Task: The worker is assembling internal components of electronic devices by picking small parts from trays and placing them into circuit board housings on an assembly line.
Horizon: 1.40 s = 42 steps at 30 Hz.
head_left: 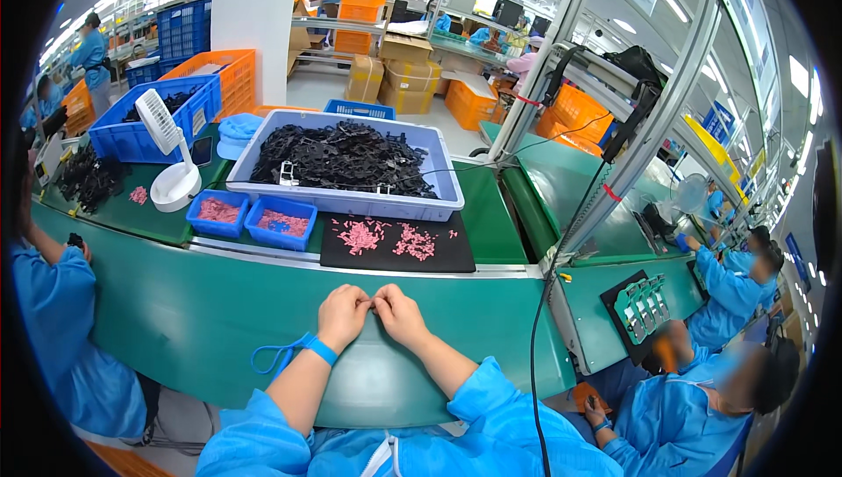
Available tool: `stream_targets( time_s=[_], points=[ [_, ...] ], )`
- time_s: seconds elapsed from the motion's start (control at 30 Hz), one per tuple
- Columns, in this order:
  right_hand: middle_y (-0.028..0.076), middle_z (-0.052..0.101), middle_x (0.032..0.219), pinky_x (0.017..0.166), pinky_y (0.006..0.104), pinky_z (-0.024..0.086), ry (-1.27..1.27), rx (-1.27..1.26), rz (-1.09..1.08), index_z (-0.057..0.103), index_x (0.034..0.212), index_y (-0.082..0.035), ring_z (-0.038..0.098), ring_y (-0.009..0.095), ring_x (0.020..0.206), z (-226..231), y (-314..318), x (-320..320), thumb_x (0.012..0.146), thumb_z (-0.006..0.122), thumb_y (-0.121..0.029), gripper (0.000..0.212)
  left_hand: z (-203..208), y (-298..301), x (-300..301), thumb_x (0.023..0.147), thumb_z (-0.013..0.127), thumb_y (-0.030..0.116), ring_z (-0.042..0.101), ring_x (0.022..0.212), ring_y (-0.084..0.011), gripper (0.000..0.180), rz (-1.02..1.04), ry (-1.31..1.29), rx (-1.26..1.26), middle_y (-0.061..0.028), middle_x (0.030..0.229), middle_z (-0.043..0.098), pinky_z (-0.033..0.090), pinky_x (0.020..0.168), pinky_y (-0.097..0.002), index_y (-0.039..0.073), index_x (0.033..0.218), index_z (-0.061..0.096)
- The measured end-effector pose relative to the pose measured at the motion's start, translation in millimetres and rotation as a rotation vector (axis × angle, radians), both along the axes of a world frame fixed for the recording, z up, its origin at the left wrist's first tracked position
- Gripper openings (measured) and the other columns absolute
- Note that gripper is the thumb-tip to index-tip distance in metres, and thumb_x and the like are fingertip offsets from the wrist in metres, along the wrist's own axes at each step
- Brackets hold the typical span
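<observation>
Over the green work surface (pixel 210 310), my left hand (pixel 343 312) and my right hand (pixel 399 311) meet at the fingertips in a pinch. Whatever they hold between them is too small and covered to make out. A blue wrist strap (pixel 317 348) circles my left wrist. Beyond my hands lies a black mat (pixel 447 253) with two loose heaps of small pink pieces (pixel 360 236). To its left, two small blue trays (pixel 303 240) hold more pink pieces. Behind them a large grey-blue bin (pixel 449 192) is heaped with black plastic parts (pixel 342 157).
A white desk fan (pixel 175 183) stands left of the bin, near a blue crate (pixel 206 109). A black cable (pixel 532 345) hangs at my right beside a metal post (pixel 645 144). Co-workers in blue sit at left (pixel 61 337) and right (pixel 693 424). Green fixtures (pixel 643 306) lie at right.
</observation>
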State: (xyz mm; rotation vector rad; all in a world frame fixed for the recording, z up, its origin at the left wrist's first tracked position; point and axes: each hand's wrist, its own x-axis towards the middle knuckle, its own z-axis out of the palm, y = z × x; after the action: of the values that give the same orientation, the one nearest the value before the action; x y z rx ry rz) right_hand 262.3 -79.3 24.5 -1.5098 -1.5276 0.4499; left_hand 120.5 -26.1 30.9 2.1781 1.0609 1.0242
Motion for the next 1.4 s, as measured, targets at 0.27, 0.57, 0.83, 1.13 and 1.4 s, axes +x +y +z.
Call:
stream_targets(
  time_s=[0.27, 0.57, 0.83, 1.13, 1.4],
  points=[
    [0.012, 0.065, 0.081, 0.067, 0.0324, 0.052, 0.007, -0.005, -0.029, 0.052, 0.093, -0.001, 0.066, 0.022, 0.074, -6, -3, 0, 0.092, 0.054, -0.01, 0.009, -3, 1, 2, 0.075, 0.067, 0.012, 0.06, 0.072, -0.0283, 0.008, -0.012, -0.002, 0.038, -0.0095, 0.075, 0.061, 0.048, 0.064, -0.0394, 0.007, 0.073, 0.062],
    [0.012, 0.064, 0.079, 0.065, 0.0326, 0.051, 0.0, 0.026, -0.008, 0.052, 0.094, -0.001, 0.065, 0.022, 0.072, -8, 3, 0, 0.092, 0.054, -0.01, 0.01, 4, 0, -1, 0.077, 0.066, 0.013, 0.06, 0.079, -0.0297, 0.007, -0.012, 0.047, -0.07, -0.0093, 0.079, 0.062, 0.048, 0.068, -0.0415, 0.008, 0.074, 0.063],
    [0.017, 0.063, 0.083, 0.065, 0.0404, 0.05, 0.069, 0.013, -0.018, 0.052, 0.095, -0.003, 0.063, 0.034, 0.076, -7, -3, 0, 0.09, 0.055, -0.013, 0.011, 4, -1, 0, 0.077, 0.067, 0.013, 0.06, 0.079, -0.0296, 0.008, -0.042, 0.054, -0.038, -0.0092, 0.079, 0.061, 0.048, 0.067, -0.0407, 0.007, 0.074, 0.063],
    [0.016, 0.064, 0.084, 0.067, 0.0394, 0.05, 0.094, 0.021, -0.017, 0.053, 0.095, -0.003, 0.063, 0.034, 0.077, -8, 4, 8, 0.089, 0.055, -0.012, 0.011, -1, 5, 7, 0.077, 0.066, 0.008, 0.06, 0.074, -0.0289, 0.006, -0.017, -0.14, -0.035, -0.0119, 0.078, 0.061, 0.048, 0.065, -0.0387, 0.004, 0.077, 0.061],
    [0.016, 0.059, 0.097, 0.076, 0.0356, 0.049, -0.005, 0.081, -0.051, 0.055, 0.094, -0.001, 0.06, 0.029, 0.086, -16, 6, 3, 0.089, 0.055, -0.007, 0.008, 8, -6, 0, 0.078, 0.065, 0.004, 0.064, 0.073, -0.0244, 0.007, -0.152, -0.272, -0.134, -0.015, 0.102, 0.067, 0.051, 0.063, -0.0313, 0.001, 0.083, 0.061]
  ],
)
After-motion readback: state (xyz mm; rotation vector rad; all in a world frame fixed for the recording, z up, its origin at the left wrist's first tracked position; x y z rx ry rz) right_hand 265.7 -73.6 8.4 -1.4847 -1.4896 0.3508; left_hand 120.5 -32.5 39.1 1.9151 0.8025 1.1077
